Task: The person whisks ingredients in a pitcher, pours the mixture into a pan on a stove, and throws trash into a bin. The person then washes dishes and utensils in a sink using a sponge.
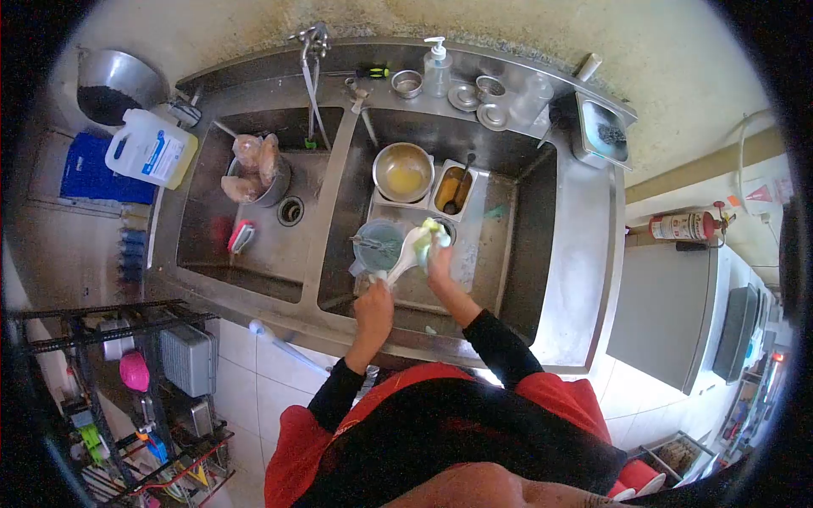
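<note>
My left hand (373,306) is closed around the handle end of a white serving spoon (406,256), which slants up to the right over the sink. In my right hand (439,260) is a pale green and yellow sponge (430,237), pressed against the spoon's broad end. Just left of the spoon, a clear plastic container (378,245) holds cloudy water and some utensils. Behind it stands a steel bowl (404,172) with yellowish liquid. Beside the bowl, a rectangular steel pan (452,188) contains amber liquid and a dark-handled utensil.
The left basin holds a pot (275,188) with bagged items and a red-and-white brush (242,236). A faucet (313,42) rises behind. On the back ledge are a pump bottle (437,68) and small steel dishes (463,96). A jug (152,150) stands left.
</note>
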Available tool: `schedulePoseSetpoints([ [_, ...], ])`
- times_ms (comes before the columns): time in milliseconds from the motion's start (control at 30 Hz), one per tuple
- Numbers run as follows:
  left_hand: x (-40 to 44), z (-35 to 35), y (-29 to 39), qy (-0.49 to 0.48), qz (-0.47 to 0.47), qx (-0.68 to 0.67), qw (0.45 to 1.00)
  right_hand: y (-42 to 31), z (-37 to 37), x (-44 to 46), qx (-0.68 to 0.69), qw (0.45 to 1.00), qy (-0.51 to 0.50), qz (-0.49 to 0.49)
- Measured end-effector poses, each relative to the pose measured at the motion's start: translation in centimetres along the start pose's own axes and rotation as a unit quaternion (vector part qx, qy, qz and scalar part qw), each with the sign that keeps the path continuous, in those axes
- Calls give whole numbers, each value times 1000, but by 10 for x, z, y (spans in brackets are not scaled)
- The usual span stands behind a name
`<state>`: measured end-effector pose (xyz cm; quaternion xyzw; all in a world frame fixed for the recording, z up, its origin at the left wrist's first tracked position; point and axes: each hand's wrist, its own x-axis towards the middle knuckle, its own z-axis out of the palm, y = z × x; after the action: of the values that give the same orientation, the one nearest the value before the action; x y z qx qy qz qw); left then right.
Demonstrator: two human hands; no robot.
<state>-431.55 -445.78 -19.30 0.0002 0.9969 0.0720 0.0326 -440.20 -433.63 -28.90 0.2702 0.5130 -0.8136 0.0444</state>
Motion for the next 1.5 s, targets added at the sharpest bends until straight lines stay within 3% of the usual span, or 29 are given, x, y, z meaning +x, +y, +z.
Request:
schedulePoseSetpoints([
  [67, 0, 7, -1, 1, -2, -10, 1000, 31, -3, 11, -143, 974, 89, -150],
  [133, -2, 20, 0, 0, -4, -22, 1000, 4, 6, -6, -182, 968, 92, -147],
  [233, -13, 33, 9, -77, 29, -9, 997, 23, -13, 14, -227, 969, 53, -85],
  [300, -17, 22, 18, -123, 24, -86, 988, 37, -34, 39, -183, 980, 20, 81],
  [400, -10, 7, -6, -137, 34, -111, 984, 28, -39, 47, -179, 983, 0, 46],
  [433, -7, -3, -16, -133, 31, -111, 984, 13, -38, 51, -242, 964, -29, -103],
  [467, -2, -18, -25, -142, 1, -100, 985, -26, -22, 51, -312, 943, 12, -113],
  [500, 3, -25, -31, -150, -29, -90, 984, -57, -7, 59, -395, 915, 60, -59],
  [533, 9, -23, -34, -147, -33, -90, 984, -29, -19, 110, -438, 877, 65, -185],
  [567, 17, -19, -39, -140, -15, -56, 989, -21, -20, 144, -428, 868, 62, -243],
  [667, 41, 29, -52, -136, -9, 16, 991, -54, 17, 190, -635, 756, 27, -153],
  [700, 50, 36, -51, -147, -19, 49, 988, -52, 19, 205, -631, 758, 25, -162],
  [767, 52, 35, -50, -108, 2, 76, 991, -45, 19, 230, -703, 691, -54, -159],
  [867, 66, -2, -39, -71, 15, 100, 992, -22, 14, 257, -717, 663, -78, -201],
  [900, 70, -7, -38, -25, -2, 63, 998, -24, 15, 258, -717, 661, -82, -205],
  [967, 78, 2, -39, 20, -21, 21, 999, -29, 8, 259, -664, 725, 2, -185],
  [1000, 84, 16, -41, 54, -13, 19, 998, -20, -7, 270, -667, 721, 1, -186],
  [1067, 98, 30, -36, 94, -6, 11, 995, 2, -34, 304, -633, 724, -106, -252],
  [1100, 108, 32, -30, 71, -7, -24, 997, -6, -38, 299, -728, 648, -158, -160],
  [1133, 117, 35, -24, 48, -8, -58, 997, 4, -40, 297, -696, 675, -123, -214],
  [1200, 130, 52, -20, 55, -5, -64, 996, -4, -20, 261, -602, 766, -37, -221],
  [1333, 150, 64, -15, 40, -20, -110, 993, -11, 10, 229, -659, 736, 38, -151],
  [1400, 161, 58, -15, 0, -39, -118, 992, 7, -2, 248, -572, 767, -46, -287],
  [1467, 172, 60, -19, -36, -58, -127, 990, -18, -1, 231, -628, 743, -63, -224],
  [1500, 179, 71, -25, -57, -55, -151, 985, -7, -12, 244, -617, 746, -58, -244],
])
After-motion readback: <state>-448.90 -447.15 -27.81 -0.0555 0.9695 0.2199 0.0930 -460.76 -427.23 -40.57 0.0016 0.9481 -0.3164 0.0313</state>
